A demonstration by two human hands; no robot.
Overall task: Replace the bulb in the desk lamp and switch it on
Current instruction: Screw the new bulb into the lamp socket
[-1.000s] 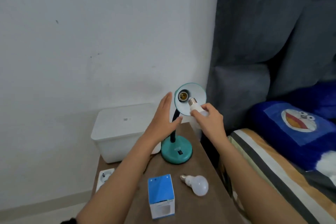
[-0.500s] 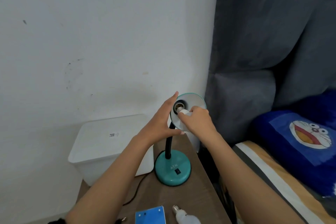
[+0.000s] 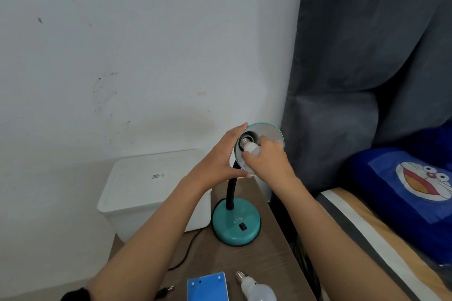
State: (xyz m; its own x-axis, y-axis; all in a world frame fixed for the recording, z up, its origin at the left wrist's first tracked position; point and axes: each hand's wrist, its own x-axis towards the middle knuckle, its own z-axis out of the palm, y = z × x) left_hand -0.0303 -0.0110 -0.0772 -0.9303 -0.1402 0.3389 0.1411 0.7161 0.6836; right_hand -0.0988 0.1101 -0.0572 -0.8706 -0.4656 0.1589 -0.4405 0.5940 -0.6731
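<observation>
Right hand (image 3: 265, 159) grips bulb (image 3: 250, 148), its screw base at socket inside lamp shade (image 3: 271, 133). Left hand (image 3: 220, 161) spread open, cupping shade's edge. Second bulb (image 3: 255, 288) lies on table (image 3: 274, 261).

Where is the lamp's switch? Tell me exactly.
The black switch sits on the front of the teal lamp base, low centre in the head view, on the wooden table below both hands, just under the "ATN" lettering.

Two bulbs (image 3: 250, 148) (image 3: 258, 289) (one lamp (image 3: 236, 223), one box (image 3: 208, 287))
</observation>
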